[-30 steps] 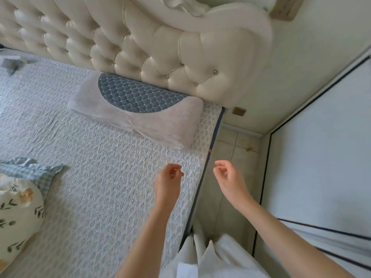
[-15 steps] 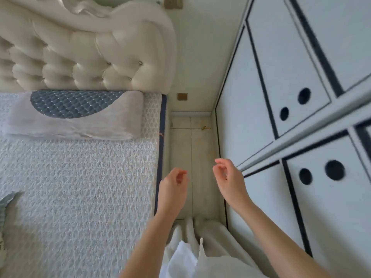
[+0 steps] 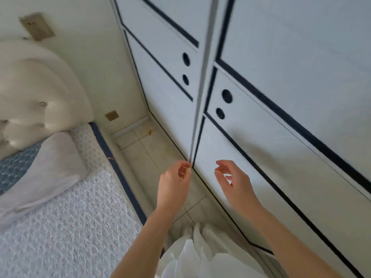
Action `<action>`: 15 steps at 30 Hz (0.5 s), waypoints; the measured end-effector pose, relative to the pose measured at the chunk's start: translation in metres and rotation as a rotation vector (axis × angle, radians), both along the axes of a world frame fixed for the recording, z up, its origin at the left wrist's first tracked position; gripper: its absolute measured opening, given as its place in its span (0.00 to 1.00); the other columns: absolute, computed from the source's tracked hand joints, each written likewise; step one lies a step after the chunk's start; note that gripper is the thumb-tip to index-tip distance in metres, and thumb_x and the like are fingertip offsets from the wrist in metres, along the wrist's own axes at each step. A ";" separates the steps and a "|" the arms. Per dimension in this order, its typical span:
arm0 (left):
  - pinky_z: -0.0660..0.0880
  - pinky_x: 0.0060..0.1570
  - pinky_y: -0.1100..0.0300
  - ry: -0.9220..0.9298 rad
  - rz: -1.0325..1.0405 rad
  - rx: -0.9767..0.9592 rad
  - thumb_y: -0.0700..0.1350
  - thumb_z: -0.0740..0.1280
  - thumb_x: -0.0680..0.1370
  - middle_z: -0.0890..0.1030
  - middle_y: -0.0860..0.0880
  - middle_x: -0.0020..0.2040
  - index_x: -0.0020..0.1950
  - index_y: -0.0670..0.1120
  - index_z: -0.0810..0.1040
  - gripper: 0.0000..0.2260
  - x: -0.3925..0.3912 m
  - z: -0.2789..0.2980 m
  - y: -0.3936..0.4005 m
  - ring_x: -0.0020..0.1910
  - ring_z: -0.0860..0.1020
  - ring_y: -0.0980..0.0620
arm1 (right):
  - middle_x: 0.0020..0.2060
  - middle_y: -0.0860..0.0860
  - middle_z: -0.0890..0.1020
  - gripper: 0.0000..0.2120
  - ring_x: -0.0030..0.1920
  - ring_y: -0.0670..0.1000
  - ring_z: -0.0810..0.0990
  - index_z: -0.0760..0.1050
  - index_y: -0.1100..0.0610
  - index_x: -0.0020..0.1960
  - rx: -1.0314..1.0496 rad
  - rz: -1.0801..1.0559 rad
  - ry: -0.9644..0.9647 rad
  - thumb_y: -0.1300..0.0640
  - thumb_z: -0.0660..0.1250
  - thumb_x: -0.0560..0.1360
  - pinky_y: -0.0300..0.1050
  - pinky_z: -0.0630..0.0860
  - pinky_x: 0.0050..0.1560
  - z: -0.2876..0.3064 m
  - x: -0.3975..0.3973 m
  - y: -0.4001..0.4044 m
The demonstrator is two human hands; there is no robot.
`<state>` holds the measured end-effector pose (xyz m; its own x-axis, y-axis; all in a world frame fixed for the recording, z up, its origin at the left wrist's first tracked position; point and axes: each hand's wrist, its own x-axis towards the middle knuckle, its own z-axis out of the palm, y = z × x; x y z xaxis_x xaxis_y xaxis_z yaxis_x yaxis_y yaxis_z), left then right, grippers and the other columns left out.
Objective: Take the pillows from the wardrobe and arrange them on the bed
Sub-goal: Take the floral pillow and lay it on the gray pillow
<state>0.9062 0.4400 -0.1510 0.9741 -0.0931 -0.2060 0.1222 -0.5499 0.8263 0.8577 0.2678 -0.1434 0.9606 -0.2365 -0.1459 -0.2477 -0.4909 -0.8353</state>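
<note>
- White clothing (image 3: 192, 255) fills the near bottom centre, with both bare forearms reaching out above it.
- The left hand (image 3: 173, 182) is raised over the floor strip; its fingers curl loosely and hold nothing, the fingertips (image 3: 185, 167) just at the seam between the two wardrobe doors. Whether they touch the door edge cannot be told.
- The right hand (image 3: 232, 181) hovers in front of the right door (image 3: 301, 137), fingers loosely curled, gripping nothing, apart from the panel.
- The tiled floor (image 3: 148, 157) forms a narrow aisle between the bed on the left and the wardrobe on the right, running to the far wall.
- The bed (image 3: 66, 227) lies left, covered with a white textured spread; its dark blue edge (image 3: 120, 173) borders the aisle.
- One pillow (image 3: 50, 163), pale with a blue quilted patch, lies at the far end of the bed against the headboard.
- The wardrobe's left door (image 3: 164, 77) and right door are both closed, white with dark trim, each with two round holes beside the centre seam. No other pillow shows.
- The tufted cream headboard (image 3: 40, 93) stands at the far left.
- On the far wall a socket plate (image 3: 112, 115) sits low and another plate (image 3: 37, 27) high.
</note>
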 end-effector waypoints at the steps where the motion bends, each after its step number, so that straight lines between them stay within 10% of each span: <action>1: 0.77 0.40 0.68 -0.004 -0.037 -0.007 0.46 0.65 0.80 0.82 0.57 0.41 0.50 0.56 0.77 0.05 -0.005 0.002 -0.007 0.41 0.80 0.61 | 0.49 0.41 0.79 0.11 0.54 0.41 0.77 0.73 0.50 0.61 0.008 -0.040 0.007 0.55 0.63 0.79 0.34 0.72 0.53 0.001 -0.012 -0.006; 15: 0.79 0.43 0.61 -0.034 -0.480 -0.045 0.45 0.65 0.78 0.83 0.56 0.38 0.49 0.55 0.79 0.06 -0.136 0.013 -0.138 0.41 0.80 0.61 | 0.50 0.38 0.78 0.14 0.56 0.38 0.76 0.70 0.46 0.63 -0.035 -0.370 0.005 0.47 0.60 0.79 0.39 0.72 0.59 0.010 -0.212 -0.091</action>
<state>0.7706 0.3016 -0.1382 0.8253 -0.5415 -0.1603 -0.1639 -0.5014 0.8496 0.6453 0.1767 -0.1335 0.8084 -0.5727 -0.1363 -0.4183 -0.3958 -0.8175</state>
